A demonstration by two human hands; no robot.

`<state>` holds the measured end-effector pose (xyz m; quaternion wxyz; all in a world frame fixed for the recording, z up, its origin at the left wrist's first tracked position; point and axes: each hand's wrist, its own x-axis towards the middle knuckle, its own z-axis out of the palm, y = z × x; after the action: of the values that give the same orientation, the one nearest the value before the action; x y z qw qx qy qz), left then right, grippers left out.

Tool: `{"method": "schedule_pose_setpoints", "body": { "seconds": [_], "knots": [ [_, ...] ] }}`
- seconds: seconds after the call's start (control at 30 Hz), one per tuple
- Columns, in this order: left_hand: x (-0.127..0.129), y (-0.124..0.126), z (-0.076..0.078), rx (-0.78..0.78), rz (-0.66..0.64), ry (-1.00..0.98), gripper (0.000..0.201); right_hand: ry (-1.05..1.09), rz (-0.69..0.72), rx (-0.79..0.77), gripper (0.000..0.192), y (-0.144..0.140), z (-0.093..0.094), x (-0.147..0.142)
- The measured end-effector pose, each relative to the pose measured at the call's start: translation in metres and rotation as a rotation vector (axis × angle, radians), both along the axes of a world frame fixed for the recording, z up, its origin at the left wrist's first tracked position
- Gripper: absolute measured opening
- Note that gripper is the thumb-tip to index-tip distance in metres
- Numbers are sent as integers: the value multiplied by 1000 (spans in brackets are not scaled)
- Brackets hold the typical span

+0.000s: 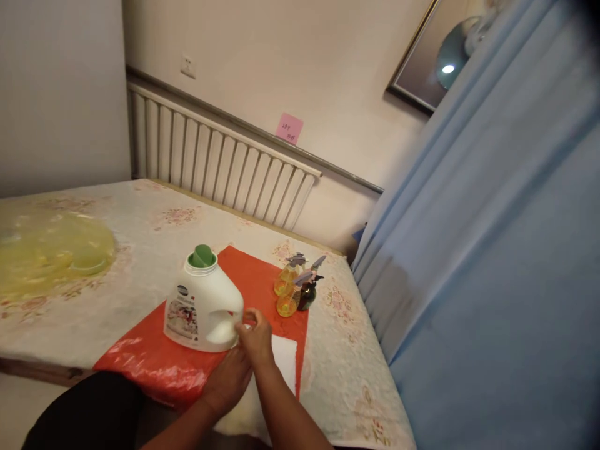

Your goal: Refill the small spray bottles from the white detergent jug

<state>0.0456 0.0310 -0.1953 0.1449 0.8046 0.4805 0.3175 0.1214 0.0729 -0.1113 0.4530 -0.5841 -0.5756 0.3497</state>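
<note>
A white detergent jug (206, 306) stands upright on a red plastic sheet (140, 350), with a green spout (203, 256) showing in its uncapped mouth. My right hand (255, 337) is beside the jug's handle end, its thumb and fingers curled together. Whatever they may hold is too small to make out, and I cannot tell whether they touch the jug. Just below, my left hand (229, 381) meets the right wrist, its fingers mostly hidden. A white cloth or paper (285, 359) lies partly under my right forearm.
Several small spray bottles (287, 304), amber and dark, stand at the sheet's right part. A crumpled yellow translucent plastic bag (51, 256) lies on the flowered bed cover (178, 215) at left. A radiator (215, 156) runs along the wall; a blue curtain (492, 250) hangs at right.
</note>
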Motion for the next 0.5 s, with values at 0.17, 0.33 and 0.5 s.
{"method": "schedule_pose_setpoints", "body": {
  "seconds": [0.17,0.33,0.5],
  "knots": [
    [1,5,-19,116,24,52,40,60,-88,-5,20,-36,-32,41],
    [-1,12,-40,212,66,124,33,116,-144,-39,16,-65,-59,73],
    [-1,18,-34,176,29,130,32,84,-213,6,24,-67,-68,91]
  ]
}}
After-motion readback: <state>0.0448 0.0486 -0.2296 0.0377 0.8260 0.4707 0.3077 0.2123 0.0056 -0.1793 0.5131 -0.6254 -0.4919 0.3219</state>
